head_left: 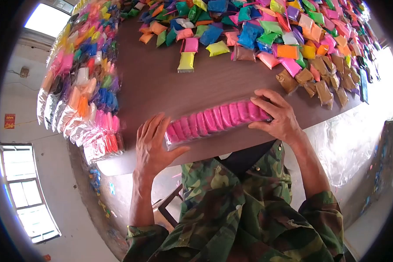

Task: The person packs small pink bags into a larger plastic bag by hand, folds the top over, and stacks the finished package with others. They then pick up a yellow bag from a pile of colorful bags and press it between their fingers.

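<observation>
A long row of pink packets (216, 118) in clear wrapping lies near the front edge of the brown table (161, 87). My left hand (152, 142) is at the row's left end, fingers and thumb apart, with the palm side by the wrapping. At the right end, my right hand (275, 115) grips the row between its thumb and fingers. A yellow packet (186, 62) and a pink packet (191, 45) lie beyond the row.
Stacked long bags of coloured packets (85, 91) line the table's left side. Loose coloured packets (249, 35) are heaped along the far side, with brown packets (323, 94) at the right. Clear plastic sheeting (343, 144) hangs beside the right edge.
</observation>
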`<state>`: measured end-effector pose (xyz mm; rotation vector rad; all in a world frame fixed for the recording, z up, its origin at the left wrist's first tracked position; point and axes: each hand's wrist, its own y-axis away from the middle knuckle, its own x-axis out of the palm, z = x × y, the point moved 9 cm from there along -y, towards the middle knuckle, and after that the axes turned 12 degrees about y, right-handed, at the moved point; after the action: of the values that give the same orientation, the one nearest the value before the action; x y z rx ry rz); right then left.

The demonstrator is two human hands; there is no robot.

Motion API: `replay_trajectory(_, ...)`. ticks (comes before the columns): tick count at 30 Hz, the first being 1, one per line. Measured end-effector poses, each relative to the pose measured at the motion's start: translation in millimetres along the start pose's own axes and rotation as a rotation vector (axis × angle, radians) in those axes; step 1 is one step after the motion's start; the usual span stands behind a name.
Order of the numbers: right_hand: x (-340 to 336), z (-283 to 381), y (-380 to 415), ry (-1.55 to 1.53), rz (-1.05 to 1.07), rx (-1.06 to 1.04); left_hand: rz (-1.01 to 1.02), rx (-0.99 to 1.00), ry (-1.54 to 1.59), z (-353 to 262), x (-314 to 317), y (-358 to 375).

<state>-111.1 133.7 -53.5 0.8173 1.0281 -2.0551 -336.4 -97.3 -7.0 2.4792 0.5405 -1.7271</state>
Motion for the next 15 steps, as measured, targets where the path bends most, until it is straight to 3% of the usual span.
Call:
replay_trajectory(4, -0.6, 4.0, -1.3, 0.040, -0.002, -0.021, -0.016, 0.162, 0.021, -48.2, 2.7, -36.3)
replay_trajectory(8, -4.1, 5.3, -1.8, 0.034, -0.028, -0.039, 0.041, 0.211, 0.169, -98.4, 43.3, -77.0)
replay_trajectory(15, -3.6, 2.6, 1.0, 0.004, -0.042, -0.046, 0.119, 0.176, 0.173, -88.5, 76.9, -77.9)
